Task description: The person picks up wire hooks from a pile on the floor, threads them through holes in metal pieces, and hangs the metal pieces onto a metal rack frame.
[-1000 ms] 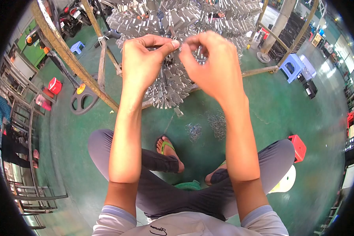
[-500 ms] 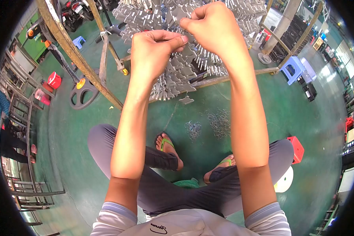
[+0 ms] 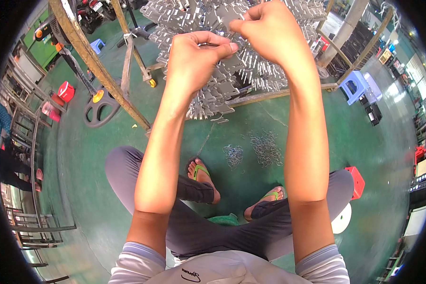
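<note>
Both hands are raised in front of a dense cluster of grey metal pieces [image 3: 225, 90] that hang in layers. My left hand [image 3: 190, 64] is closed in a pinch, thumb against the fingers, at the front of the cluster. Slightly higher and to the right, my right hand [image 3: 272, 35] also pinches, its thumb pointing left. Whatever lies between the fingertips of either hand is too small or hidden to make out. On the floor below are two piles of thin bent wire pieces, a larger pile [image 3: 266, 147] and a smaller pile [image 3: 233, 155].
A worn frame with a slanting post [image 3: 92, 61] stands left of the hanging pieces, and its low rail [image 3: 265, 95] crosses beneath them. A blue stool [image 3: 352, 85] is at right, a red stool [image 3: 356, 182] beside my knee. Another person [image 3: 14, 165] stands at far left.
In the view, both hands and the hanging pieces sit slightly further right than before. Each hand keeps its pinch, and the wire piles look the same.
</note>
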`<action>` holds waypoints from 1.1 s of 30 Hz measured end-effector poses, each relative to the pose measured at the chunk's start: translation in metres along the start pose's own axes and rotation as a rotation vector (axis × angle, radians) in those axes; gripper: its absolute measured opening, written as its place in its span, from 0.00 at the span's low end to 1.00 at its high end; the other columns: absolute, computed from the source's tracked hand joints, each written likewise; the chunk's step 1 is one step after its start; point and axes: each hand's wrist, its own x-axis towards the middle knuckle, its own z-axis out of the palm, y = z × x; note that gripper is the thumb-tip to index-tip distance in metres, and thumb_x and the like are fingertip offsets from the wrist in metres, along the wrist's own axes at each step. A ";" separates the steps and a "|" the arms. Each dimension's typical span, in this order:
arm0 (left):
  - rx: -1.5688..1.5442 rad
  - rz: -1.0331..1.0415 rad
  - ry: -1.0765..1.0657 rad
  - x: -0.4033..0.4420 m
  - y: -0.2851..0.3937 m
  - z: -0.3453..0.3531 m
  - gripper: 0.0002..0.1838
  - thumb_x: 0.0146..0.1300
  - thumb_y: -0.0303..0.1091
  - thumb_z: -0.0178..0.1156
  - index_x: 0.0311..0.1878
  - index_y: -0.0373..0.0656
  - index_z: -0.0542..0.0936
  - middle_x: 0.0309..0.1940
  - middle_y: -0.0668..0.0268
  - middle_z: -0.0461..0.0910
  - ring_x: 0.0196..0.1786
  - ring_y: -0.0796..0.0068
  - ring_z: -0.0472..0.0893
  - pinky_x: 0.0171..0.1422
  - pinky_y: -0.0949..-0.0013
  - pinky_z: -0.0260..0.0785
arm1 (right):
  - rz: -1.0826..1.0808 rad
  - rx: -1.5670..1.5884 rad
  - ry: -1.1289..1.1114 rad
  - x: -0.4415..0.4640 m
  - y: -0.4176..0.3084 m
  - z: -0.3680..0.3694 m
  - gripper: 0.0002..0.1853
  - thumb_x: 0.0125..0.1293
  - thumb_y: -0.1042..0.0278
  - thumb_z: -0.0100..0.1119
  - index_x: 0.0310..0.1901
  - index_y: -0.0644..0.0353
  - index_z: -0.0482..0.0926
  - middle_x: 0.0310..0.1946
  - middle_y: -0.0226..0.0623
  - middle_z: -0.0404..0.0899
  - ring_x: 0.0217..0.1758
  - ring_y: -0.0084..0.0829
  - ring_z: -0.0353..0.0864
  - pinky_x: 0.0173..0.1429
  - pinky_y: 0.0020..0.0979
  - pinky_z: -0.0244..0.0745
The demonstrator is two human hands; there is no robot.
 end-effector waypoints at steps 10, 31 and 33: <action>-0.108 0.021 0.095 -0.010 0.000 0.002 0.10 0.62 0.26 0.74 0.45 0.32 0.89 0.37 0.61 0.90 0.41 0.77 0.87 0.51 0.74 0.78 | -0.052 0.011 -0.046 0.002 0.027 0.000 0.17 0.59 0.57 0.73 0.28 0.67 0.87 0.16 0.30 0.76 0.22 0.21 0.73 0.29 0.32 0.67; -0.189 0.050 0.022 0.001 -0.013 0.002 0.11 0.64 0.27 0.73 0.47 0.30 0.88 0.37 0.60 0.90 0.37 0.76 0.87 0.48 0.73 0.79 | 0.316 -0.045 -0.259 -0.081 0.118 0.049 0.23 0.56 0.58 0.76 0.47 0.69 0.88 0.34 0.39 0.89 0.39 0.29 0.85 0.49 0.33 0.79; -0.182 0.033 0.030 0.003 -0.011 -0.002 0.10 0.64 0.26 0.73 0.45 0.30 0.88 0.34 0.62 0.89 0.35 0.78 0.86 0.45 0.75 0.79 | 0.443 -0.093 -0.471 -0.112 0.154 0.087 0.33 0.46 0.61 0.81 0.55 0.71 0.85 0.49 0.51 0.88 0.53 0.40 0.87 0.58 0.38 0.80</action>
